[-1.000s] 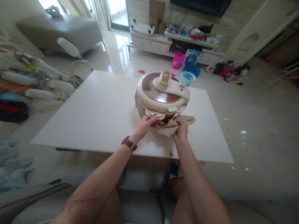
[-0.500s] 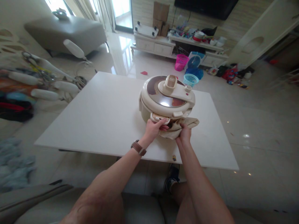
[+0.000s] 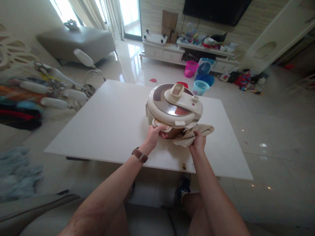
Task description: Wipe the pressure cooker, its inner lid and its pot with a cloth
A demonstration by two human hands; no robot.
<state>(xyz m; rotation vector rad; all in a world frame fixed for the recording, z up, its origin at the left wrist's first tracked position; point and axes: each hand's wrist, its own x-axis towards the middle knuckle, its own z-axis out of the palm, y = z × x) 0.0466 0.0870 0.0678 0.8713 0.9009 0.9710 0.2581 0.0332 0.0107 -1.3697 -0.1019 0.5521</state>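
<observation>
The left hand [image 3: 154, 135] is closed around the front handle [image 3: 164, 125] of a cream pressure cooker [image 3: 172, 111], its thumb on top and fingers curled below. A brown-strapped watch [image 3: 139, 154] sits on that wrist, at 7 o'clock from the hand. At 3 o'clock from the left hand, the right hand [image 3: 199, 142] grips a bunched beige cloth [image 3: 188, 137] beside the cooker's lower front; whether the cloth presses against it, I cannot tell. The cooker stands on a white table [image 3: 103, 121], toward 2 o'clock from the table's middle, with its lid [image 3: 169, 109] on. A small sticker [image 3: 184, 166] lies at 6 o'clock from the cooker, near the table's edge. Beyond, on the floor, a light blue basket [image 3: 201, 88] is at 2 o'clock and a pink basket [image 3: 191, 68] at 1 o'clock.
</observation>
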